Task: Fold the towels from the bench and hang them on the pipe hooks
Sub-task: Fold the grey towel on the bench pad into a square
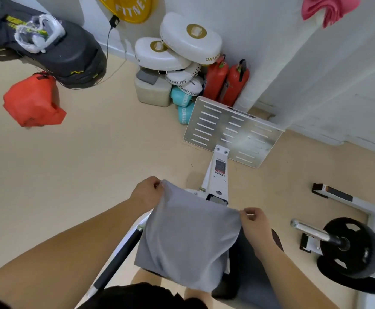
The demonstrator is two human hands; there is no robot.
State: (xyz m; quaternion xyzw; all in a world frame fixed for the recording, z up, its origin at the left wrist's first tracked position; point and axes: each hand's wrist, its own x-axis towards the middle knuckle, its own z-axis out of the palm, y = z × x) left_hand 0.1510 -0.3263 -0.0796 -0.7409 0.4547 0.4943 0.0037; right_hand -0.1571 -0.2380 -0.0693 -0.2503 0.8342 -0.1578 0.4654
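Hanging slack at 6 o'clock in view, the grey towel (188, 241) reads as light, soft and limp, with the bench (249, 275) below it. Left hand (146, 192) pinches its 11 o'clock corner, right hand (254, 221) its 2 o'clock corner; corners judged the best hold. Pink towel (329, 8) hangs at 1 o'clock.

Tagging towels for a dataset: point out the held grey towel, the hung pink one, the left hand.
Grey cloth towel (188, 241), head view, centre of panel.
Pink cloth towel (333, 6), head view, draped folds.
Left hand (147, 192), head view, knuckles.
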